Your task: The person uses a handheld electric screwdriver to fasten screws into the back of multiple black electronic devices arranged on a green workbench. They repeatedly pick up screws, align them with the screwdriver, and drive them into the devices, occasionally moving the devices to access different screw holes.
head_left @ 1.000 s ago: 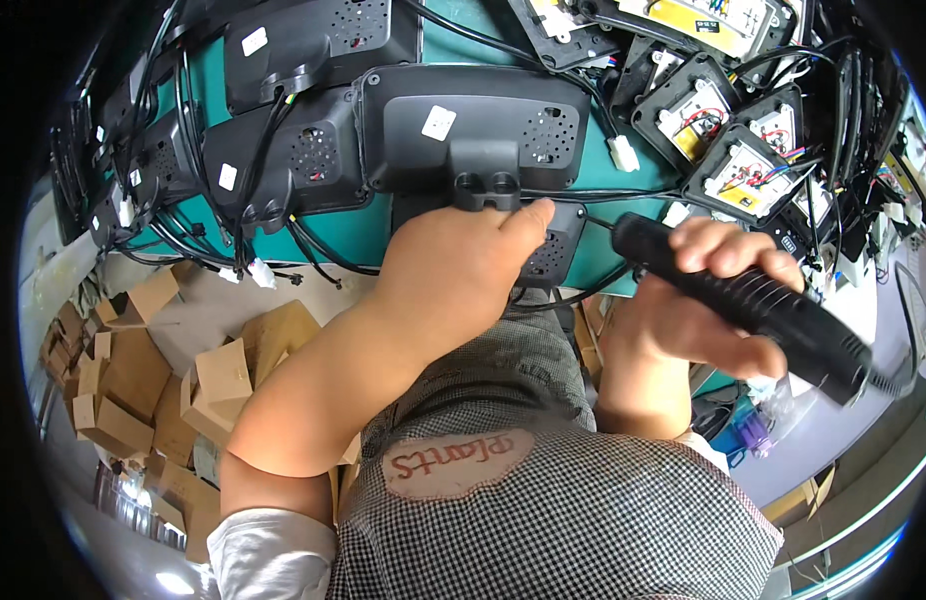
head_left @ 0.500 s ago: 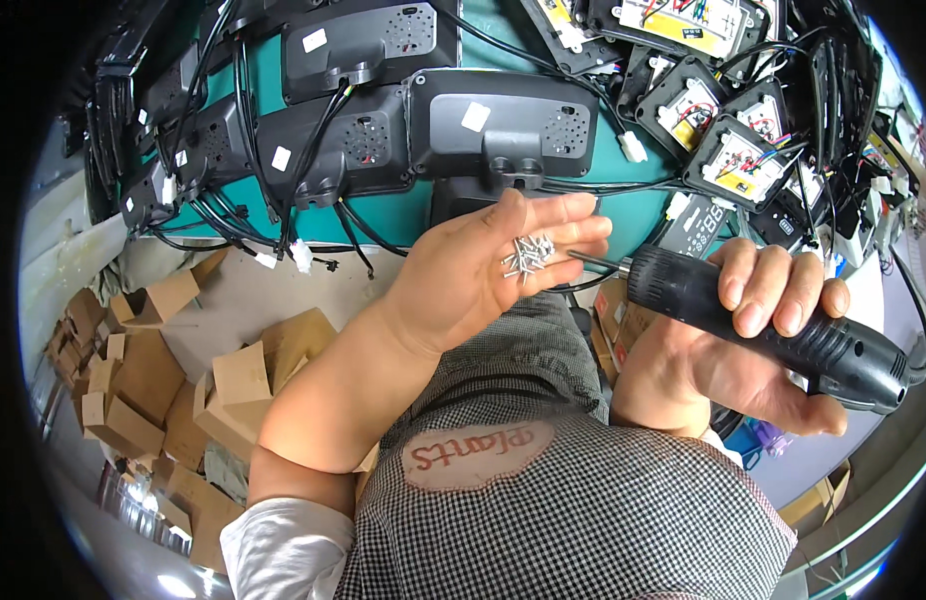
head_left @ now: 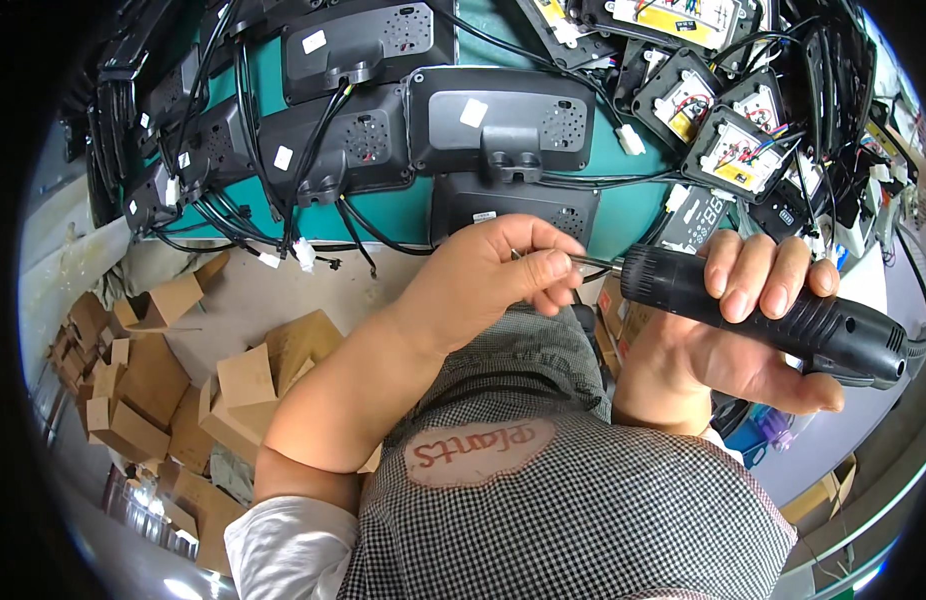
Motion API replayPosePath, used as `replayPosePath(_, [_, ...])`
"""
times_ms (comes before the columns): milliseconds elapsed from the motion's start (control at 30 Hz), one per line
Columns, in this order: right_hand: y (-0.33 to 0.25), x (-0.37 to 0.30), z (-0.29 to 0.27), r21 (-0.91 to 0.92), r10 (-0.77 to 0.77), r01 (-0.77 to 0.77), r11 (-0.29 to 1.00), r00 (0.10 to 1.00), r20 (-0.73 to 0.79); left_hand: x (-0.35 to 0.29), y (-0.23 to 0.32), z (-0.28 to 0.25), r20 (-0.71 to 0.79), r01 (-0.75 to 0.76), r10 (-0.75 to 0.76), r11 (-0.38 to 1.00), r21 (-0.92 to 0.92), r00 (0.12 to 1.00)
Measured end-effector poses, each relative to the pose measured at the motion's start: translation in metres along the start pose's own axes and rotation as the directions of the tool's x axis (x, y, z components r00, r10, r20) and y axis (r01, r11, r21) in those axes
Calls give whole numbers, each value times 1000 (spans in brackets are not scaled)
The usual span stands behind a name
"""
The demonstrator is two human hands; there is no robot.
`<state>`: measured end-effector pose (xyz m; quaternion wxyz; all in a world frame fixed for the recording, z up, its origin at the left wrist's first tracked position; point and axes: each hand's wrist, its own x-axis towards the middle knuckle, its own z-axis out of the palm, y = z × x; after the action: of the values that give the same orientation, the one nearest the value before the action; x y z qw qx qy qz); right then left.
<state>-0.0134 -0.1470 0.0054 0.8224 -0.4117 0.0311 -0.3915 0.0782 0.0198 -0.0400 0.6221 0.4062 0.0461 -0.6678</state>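
Green work mat (head_left: 623, 215) lies ahead of both hands' fingers. Black rectangular plastic housing (head_left: 516, 202) sits just beyond the left fingers. Black cylindrical power screwdriver (head_left: 818, 325): right hand (head_left: 733, 352) wraps it. Left hand (head_left: 483, 275) curls, thumb near index, at its thin silver metal bit (head_left: 602, 263); can't tell if gripping anything.

Open cardboard boxes (head_left: 248, 378) on floor, left, off table's (head_left: 623, 212) near edge. Small open black casings (head_left: 738, 152) with coloured wires, piled toward far right corner. Display board (head_left: 695, 218) near near edge, right side.
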Motion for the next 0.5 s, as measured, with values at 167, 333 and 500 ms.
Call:
replayPosePath(167, [-5,-1,1,17,21,-21,1000,1000,-18,-1,-12,-1,-88,-120,122,992,27,989])
replayPosePath(333, [-12,-3,2,23,53,-52,998,998,-37,-3,-4,9,-86,-27,43,984,175,995])
replayPosePath(500, [-10,-10,4,64,47,-40,997,994,-97,-3,-4,9,-70,36,-19,968,247,997])
